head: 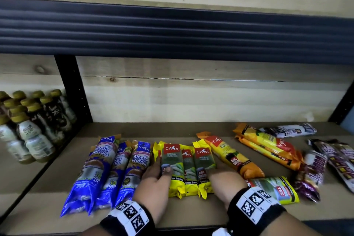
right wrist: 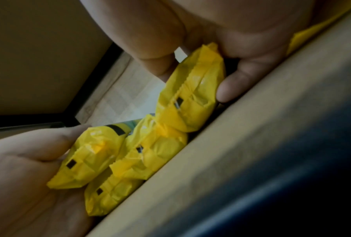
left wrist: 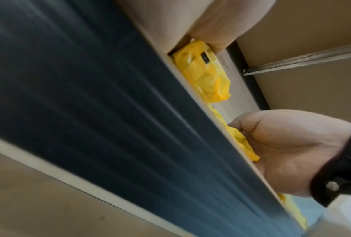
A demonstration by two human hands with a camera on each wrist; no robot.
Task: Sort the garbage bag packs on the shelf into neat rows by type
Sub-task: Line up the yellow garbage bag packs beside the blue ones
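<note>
**Four soft yellow packs, squeezed between two hands**

Four yellow packs point(head: 188, 166) lie side by side near the front of the shelf point(head: 191, 128), with one more at least partly beneath them, judging by the right wrist view. The left hand point(head: 156, 182) grips the leftmost one, thumb laid across its printed face and fingers tucked down its side. The right hand point(head: 225, 180) is cupped against the rightmost one, fingers curled around its edge — together they press the group into one tight bunch.

These packs look light and soft: thin glossy film puffed over rolled bags, crimped at the ends. The film probably slips easily, so a top pack could slide off or the row could buckle upward if pushed hard. The firmer middle of each roll seems the best place to hold, not the floppy sealed ends.

Just to the left, three blue packs point(head: 107, 170) already sit in a row. To the right, orange packs point(head: 266, 147), purple packs point(head: 325, 165) and a stray yellow pack point(head: 277, 188) lie scattered.
</note>
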